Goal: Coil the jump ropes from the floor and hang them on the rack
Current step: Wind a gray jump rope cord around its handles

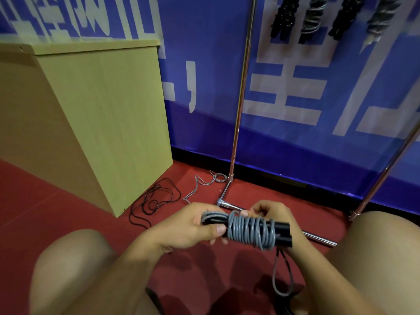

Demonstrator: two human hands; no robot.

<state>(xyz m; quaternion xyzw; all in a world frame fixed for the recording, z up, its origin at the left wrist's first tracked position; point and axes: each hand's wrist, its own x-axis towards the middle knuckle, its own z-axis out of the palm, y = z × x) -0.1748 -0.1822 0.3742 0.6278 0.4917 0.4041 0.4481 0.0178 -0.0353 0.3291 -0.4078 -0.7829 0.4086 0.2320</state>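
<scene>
- A blue wall banner (295,71) with large white characters fills the back of the room, reaching down to the dark red floor (56,212).
- A pale wooden box-shaped desk (102,114) stands on the floor at the left, close against the banner.
- A chrome metal rack (241,87) stands before the banner; its left upright meets a foot bar on the floor, and four coiled jump ropes (313,19), black and grey, hang near its top.
- The person crouches, bare knees at either side of the view.
- A loose black jump rope (156,201) lies tangled on the floor beside the desk's corner.
- A loose grey jump rope (204,181) trails on the floor near the rack's foot.
- The left hand (188,226) has its grip closed round one end of the grey jump rope bundle (250,230), thumb pressed on top.
- The right hand (277,214) curls its grip round the bundle's far side, where grey cord wraps the black handles; a loop hangs below it.
</scene>
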